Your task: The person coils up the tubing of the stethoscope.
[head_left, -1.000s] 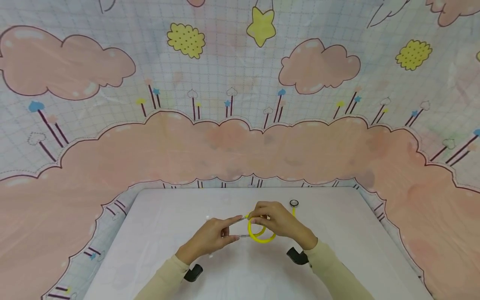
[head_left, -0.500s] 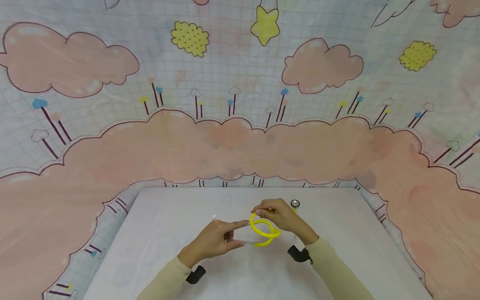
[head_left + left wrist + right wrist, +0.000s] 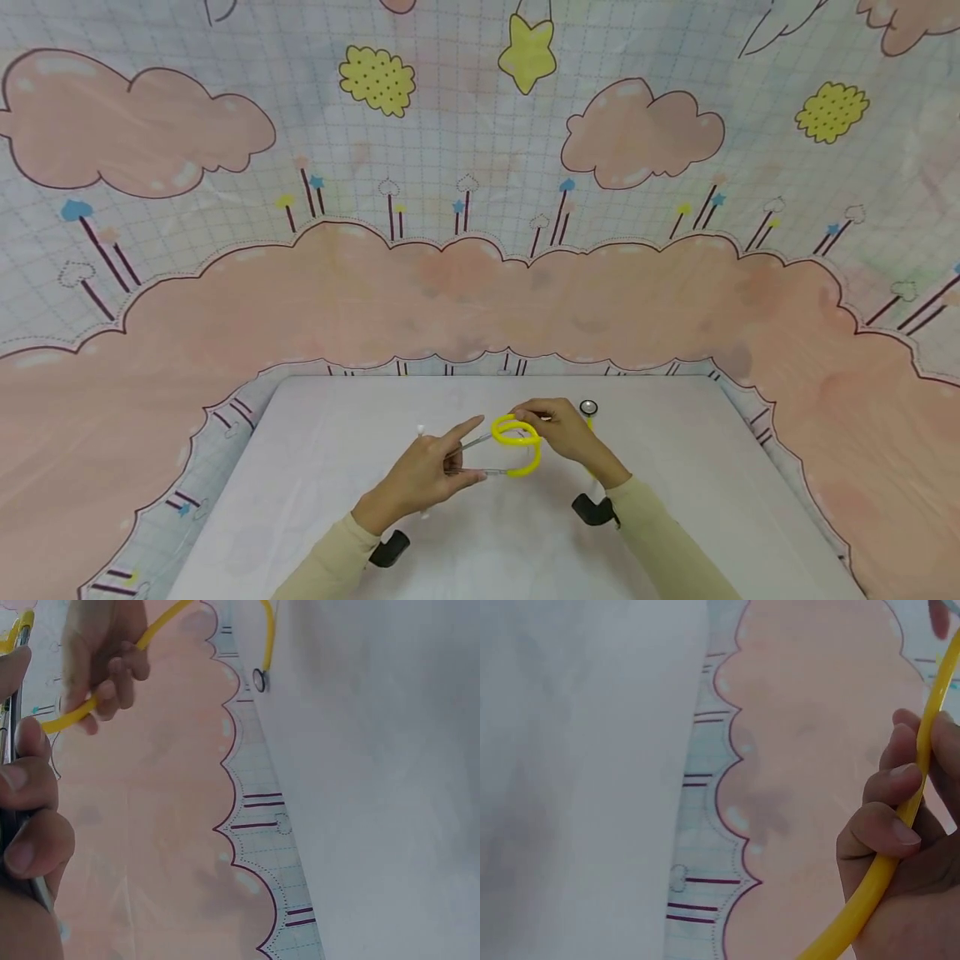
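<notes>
A stethoscope with yellow tubing [image 3: 534,457] is held up over the table between both hands. My left hand [image 3: 408,479] grips its metal ear tubes [image 3: 495,472], index finger stretched out above them and thumb along the lower one. A white ear tip [image 3: 421,430] shows behind that hand. With its fingers curled round the yellow tube [image 3: 870,885], my right hand [image 3: 558,429] holds the tubing, which makes a loop between the hands. Past the right hand hangs the round chest piece [image 3: 588,407], also seen in the left wrist view near the table edge.
Below the hands lies a white table [image 3: 337,408]. A patterned cloth [image 3: 480,300] with clouds and stars covers the wall behind and surrounds the table. Black wrist cameras [image 3: 594,509] sit under both forearms.
The yellow loop between the hands has changed shape and risen. My left index finger has lifted away from the upper ear tube. My right hand has shifted slightly along the tubing.
</notes>
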`<state>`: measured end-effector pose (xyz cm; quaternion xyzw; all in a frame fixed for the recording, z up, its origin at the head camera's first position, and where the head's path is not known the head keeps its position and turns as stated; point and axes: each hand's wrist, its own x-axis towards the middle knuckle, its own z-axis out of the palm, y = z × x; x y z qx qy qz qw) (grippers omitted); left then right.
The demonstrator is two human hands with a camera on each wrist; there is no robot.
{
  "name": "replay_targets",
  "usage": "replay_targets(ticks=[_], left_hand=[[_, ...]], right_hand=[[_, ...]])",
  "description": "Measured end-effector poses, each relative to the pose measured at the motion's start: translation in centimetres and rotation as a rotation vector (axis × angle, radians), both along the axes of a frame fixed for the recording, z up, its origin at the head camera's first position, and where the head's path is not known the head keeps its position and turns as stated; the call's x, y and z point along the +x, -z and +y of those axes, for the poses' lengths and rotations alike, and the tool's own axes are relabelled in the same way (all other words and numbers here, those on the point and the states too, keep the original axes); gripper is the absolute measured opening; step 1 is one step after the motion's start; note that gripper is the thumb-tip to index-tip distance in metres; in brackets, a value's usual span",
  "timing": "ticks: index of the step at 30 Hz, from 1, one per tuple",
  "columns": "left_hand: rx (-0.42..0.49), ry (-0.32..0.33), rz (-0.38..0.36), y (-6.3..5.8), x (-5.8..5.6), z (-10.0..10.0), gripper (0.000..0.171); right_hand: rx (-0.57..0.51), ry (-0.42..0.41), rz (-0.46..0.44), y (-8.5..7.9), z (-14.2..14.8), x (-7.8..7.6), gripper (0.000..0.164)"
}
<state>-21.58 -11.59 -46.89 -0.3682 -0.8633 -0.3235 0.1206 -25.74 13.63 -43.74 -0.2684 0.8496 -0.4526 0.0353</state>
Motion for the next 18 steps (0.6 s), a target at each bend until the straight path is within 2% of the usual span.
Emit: replay_targets(ticks=[3,7,13,18], left_hand=[[0.018,-0.012,0.016,-0.1,-0.1,-0.1,0.074],[0.032,-0.030,0.043,-0.2,-0.1,-0.1,0.075],[0.068,-0.092,0.049,-0.2,-0.3,0.2,0.075],[0.076,-0.174,0.055,0.1,-0.6,0.2,0.077]], right_hand=[[-0.023,0.038,-0.075,0.5,0.3,-0.4,0.025],[-0.059,0.039,-0.177,1.2,0.4,-0.7,0.025],[-0.087,0.051,-0.164,3.0,-0.2,-1.2,0.023],[-0.052,0.064,-0.158,4.6,-0.8,-1.3,0.025]])
